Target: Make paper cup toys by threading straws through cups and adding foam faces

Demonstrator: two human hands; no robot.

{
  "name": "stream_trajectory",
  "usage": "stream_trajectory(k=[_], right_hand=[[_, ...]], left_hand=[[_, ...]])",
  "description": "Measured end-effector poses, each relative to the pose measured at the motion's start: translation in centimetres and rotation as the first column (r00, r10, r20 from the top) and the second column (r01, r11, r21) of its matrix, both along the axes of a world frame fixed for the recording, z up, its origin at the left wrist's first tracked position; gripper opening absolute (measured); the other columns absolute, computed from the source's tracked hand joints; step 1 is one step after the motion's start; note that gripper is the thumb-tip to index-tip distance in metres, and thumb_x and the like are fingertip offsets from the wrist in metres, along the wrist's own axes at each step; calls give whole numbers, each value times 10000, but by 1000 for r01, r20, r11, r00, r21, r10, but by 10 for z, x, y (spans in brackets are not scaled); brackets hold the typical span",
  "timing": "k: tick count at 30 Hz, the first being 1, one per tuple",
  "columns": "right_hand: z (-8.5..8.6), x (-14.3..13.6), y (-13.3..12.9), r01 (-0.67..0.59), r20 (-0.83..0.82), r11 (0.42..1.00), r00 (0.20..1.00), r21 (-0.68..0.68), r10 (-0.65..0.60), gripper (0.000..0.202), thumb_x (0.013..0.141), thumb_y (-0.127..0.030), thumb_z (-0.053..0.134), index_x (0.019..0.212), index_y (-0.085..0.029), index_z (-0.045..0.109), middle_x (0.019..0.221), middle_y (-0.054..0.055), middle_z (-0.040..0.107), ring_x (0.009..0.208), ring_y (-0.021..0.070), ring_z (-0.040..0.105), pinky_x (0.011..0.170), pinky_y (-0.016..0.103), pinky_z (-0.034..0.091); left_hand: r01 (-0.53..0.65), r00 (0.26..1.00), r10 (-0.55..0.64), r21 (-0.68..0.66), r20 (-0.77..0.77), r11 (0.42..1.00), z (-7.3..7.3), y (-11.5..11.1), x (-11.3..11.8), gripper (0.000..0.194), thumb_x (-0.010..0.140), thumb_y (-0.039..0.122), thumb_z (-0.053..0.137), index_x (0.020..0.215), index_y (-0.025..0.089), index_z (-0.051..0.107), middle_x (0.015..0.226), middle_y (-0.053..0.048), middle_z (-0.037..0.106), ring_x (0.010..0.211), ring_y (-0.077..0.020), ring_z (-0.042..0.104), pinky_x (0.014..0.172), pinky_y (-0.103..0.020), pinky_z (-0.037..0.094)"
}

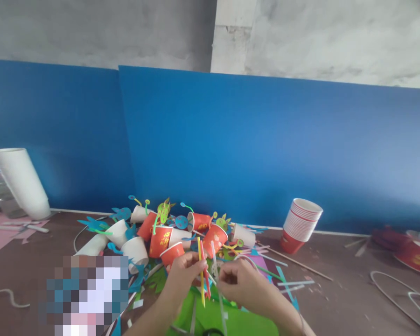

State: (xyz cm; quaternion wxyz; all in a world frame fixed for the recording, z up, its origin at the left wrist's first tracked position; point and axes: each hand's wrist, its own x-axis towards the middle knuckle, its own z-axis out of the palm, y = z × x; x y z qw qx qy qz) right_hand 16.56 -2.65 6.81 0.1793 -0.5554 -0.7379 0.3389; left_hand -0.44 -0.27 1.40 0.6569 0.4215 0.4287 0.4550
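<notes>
The left hand [186, 273] pinches a yellow straw [200, 266] and a red straw [204, 263] between thumb and fingers, the two held upright side by side in front of the pile. Just to the right, the right hand [240, 280] has its fingers curled in, next to a pale straw [213, 254] that stands nearly parallel to the coloured pair; whether the fingertips are closed on it, I cannot tell.

Below both hands, a bright green sheet [241, 322] lies at the near edge of the table [343, 303]. Off to its right are a purple sheet [261, 266], loose pale straws [296, 283] and blue strips, with a thin stick [297, 262] slanting beyond them.

Just beyond the hands and to the left, red paper cups [160, 241] with gold print and white paper cups [135, 252] lie heaped at various angles, many tipped over. Among them are blue paper cutouts [121, 214], green ones with eye-like spots, and bent straw stalks.

Farther right, a stack of red and white paper cups [301, 224] stands with its opening up. Near the right edge are a cable [381, 289] and a red container [418, 255]. At far left, a tall stack of white cups [21, 184] leans left beside pink paper [3, 238]. A blue partition [266, 140] runs behind everything, below a grey wall [336, 42].
</notes>
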Motion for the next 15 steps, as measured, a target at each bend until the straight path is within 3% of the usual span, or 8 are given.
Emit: stream_trajectory(k=[2, 7, 15], right_hand=[[-4, -9, -2, -22, -1, 999, 1000, 40, 22, 154, 679, -139, 500, 541, -186, 450, 536, -46, 448, 517, 86, 388, 485, 213, 256], [-23, -21, -1, -17, 193, 986, 981, 166, -15, 199, 692, -136, 516, 531, -186, 411, 514, -41, 425, 498, 89, 354, 492, 241, 205], [-27, -21, -3, -36, 338, 973, 940, 230, -45, 154, 780, -169, 486, 657, -192, 575, 600, 8, 586, 515, 111, 431, 494, 264, 171]], left_hand=[[-8, 999, 8, 9, -32, 1000, 1, -3, 2, 322, 626, 420, 770, 750, 140, 675, 633, -19, 658, 571, -161, 617, 540, -264, 508], [56, 998, -56, -34, 13, 998, 6, -6, 7, 396, 581, 483, 784, 760, 140, 695, 680, -41, 689, 681, -204, 655, 645, -307, 530], [119, 991, -117, 31, -57, 992, 4, -9, 9, 461, 616, 593, 752, 698, 143, 697, 690, -34, 670, 740, -212, 628, 678, -282, 485]])
